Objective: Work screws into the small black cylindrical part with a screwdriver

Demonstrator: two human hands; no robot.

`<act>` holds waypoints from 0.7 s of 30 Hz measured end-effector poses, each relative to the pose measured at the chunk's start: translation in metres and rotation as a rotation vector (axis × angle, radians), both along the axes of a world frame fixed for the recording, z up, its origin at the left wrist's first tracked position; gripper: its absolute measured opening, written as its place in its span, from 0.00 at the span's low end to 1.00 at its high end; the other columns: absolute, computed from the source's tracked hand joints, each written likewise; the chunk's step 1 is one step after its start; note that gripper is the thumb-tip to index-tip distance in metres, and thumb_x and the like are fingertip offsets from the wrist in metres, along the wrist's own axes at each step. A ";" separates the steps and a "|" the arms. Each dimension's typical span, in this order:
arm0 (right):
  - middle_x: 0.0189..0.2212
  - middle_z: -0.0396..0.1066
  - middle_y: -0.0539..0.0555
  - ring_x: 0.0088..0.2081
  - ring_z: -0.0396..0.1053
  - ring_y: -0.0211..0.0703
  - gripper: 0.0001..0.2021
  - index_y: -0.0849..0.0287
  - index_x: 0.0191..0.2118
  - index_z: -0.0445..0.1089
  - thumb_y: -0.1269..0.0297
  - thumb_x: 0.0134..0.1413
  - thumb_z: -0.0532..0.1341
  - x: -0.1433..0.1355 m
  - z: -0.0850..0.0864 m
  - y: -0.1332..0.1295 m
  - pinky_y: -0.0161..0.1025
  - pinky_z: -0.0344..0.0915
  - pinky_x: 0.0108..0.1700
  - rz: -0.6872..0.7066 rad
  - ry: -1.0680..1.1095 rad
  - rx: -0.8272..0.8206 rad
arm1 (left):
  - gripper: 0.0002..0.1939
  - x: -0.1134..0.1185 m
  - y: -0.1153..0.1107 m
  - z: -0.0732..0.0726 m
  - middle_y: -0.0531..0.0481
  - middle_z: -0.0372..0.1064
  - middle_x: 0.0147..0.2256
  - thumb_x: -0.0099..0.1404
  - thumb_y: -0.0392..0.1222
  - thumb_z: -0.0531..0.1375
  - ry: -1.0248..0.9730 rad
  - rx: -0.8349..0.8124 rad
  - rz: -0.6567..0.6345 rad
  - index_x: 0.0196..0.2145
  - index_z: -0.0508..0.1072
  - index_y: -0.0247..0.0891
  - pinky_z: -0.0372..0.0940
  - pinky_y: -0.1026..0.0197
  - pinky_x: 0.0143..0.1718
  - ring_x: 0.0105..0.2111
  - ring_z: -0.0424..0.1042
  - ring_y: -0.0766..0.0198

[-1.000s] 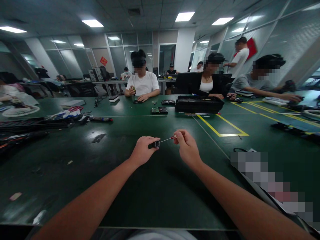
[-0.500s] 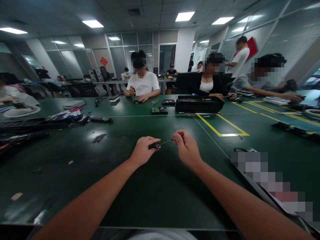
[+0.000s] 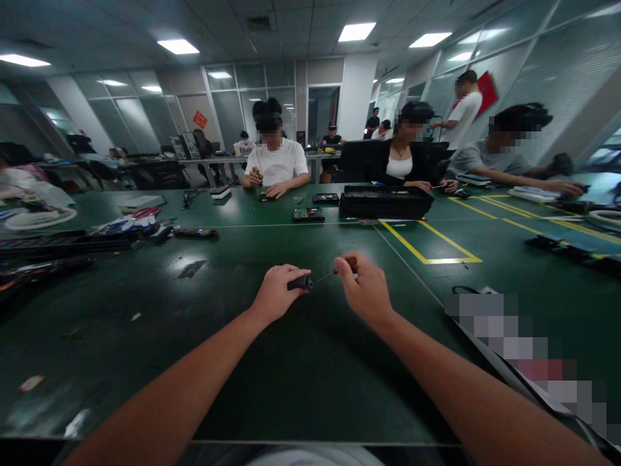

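Observation:
My left hand (image 3: pixel 277 292) is closed around a short black cylindrical part (image 3: pixel 303 282), whose open end faces right. In my right hand (image 3: pixel 363 285) is a screwdriver (image 3: pixel 336 271) with a red handle, gripped between thumb and fingers. Its thin metal shaft points left and its tip meets the end of the black part; whether it sits inside a screw there is too small to tell. Both hands are held above the green table (image 3: pixel 301 375). My fingers hide much of the black part and the screwdriver's handle.
A long black housing (image 3: pixel 385 204) and a circuit board (image 3: pixel 308 214) lie further back. Cables and tools, with red-handled scissors (image 3: pixel 147 212), are piled at left. A pixelated sheet (image 3: pixel 524 349) lies at right. Across the table sits a person in a white shirt (image 3: pixel 279 162).
My hands stay in nearly the same place, the screwdriver tip still at the black part. The black part and my right-hand fingers have turned slightly. The whole view has shifted a little.

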State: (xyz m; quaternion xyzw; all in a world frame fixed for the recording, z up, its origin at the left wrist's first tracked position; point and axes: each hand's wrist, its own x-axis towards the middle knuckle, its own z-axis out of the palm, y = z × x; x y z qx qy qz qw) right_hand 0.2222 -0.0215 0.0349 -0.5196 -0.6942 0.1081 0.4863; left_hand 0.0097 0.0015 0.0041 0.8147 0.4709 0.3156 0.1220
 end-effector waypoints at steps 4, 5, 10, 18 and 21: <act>0.29 0.75 0.54 0.30 0.72 0.46 0.14 0.55 0.36 0.68 0.52 0.66 0.53 0.000 -0.002 0.001 0.40 0.60 0.31 0.002 0.013 0.003 | 0.21 -0.001 0.000 0.001 0.49 0.73 0.47 0.61 0.39 0.67 -0.037 -0.022 -0.005 0.53 0.74 0.48 0.60 0.47 0.54 0.48 0.69 0.55; 0.29 0.75 0.54 0.30 0.72 0.46 0.14 0.55 0.36 0.68 0.52 0.66 0.53 0.000 -0.002 0.001 0.40 0.60 0.31 0.001 0.017 0.002 | 0.21 -0.001 0.000 0.002 0.49 0.73 0.47 0.61 0.39 0.67 -0.044 -0.027 -0.008 0.53 0.74 0.48 0.60 0.47 0.55 0.49 0.69 0.55; 0.29 0.74 0.54 0.30 0.71 0.46 0.15 0.55 0.36 0.68 0.51 0.66 0.52 0.001 -0.002 0.001 0.40 0.61 0.32 -0.012 0.024 0.009 | 0.22 -0.001 -0.002 0.002 0.48 0.73 0.47 0.61 0.39 0.67 -0.096 -0.053 -0.020 0.53 0.74 0.47 0.61 0.49 0.54 0.49 0.69 0.56; 0.28 0.74 0.53 0.30 0.71 0.46 0.16 0.55 0.36 0.68 0.50 0.66 0.52 0.003 -0.002 0.001 0.40 0.61 0.31 -0.023 0.035 0.004 | 0.19 -0.001 0.002 -0.002 0.47 0.71 0.50 0.64 0.40 0.63 -0.359 -0.114 0.055 0.53 0.72 0.42 0.64 0.53 0.54 0.50 0.70 0.57; 0.28 0.74 0.53 0.30 0.71 0.46 0.16 0.55 0.36 0.69 0.50 0.66 0.52 0.003 -0.002 0.002 0.40 0.60 0.32 -0.015 0.030 -0.002 | 0.20 -0.002 0.007 -0.007 0.45 0.70 0.50 0.68 0.43 0.58 -0.555 -0.172 0.073 0.56 0.66 0.41 0.65 0.54 0.52 0.47 0.71 0.59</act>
